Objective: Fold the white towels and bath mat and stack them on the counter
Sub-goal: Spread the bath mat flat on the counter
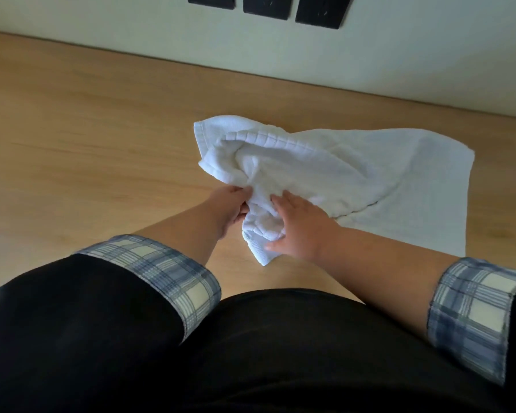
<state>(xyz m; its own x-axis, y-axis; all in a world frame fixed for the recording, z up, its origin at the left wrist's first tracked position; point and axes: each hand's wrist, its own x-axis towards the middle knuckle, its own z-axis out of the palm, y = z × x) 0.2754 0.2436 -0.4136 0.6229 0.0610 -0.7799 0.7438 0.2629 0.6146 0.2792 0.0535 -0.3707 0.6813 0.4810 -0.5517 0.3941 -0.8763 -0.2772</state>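
Gripping white towel (pixel 325 171), both hands, wooden counter (pixel 87 129), no readable markings

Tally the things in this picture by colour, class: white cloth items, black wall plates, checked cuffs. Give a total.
White: 1, the towel on the counter
Black: 3, the wall plates
Blue-checked: 2, the cuffs
Total: 6

We find no readable text, labels, brands or nos. anywhere. The white towel (pixel 325 174) shows only a woven border, no tag w/ print. The black wall plates (pixel 265 5) up top carry no legible marks, and the plaid cuffs (pixel 167 269) have pattern only, no wording.
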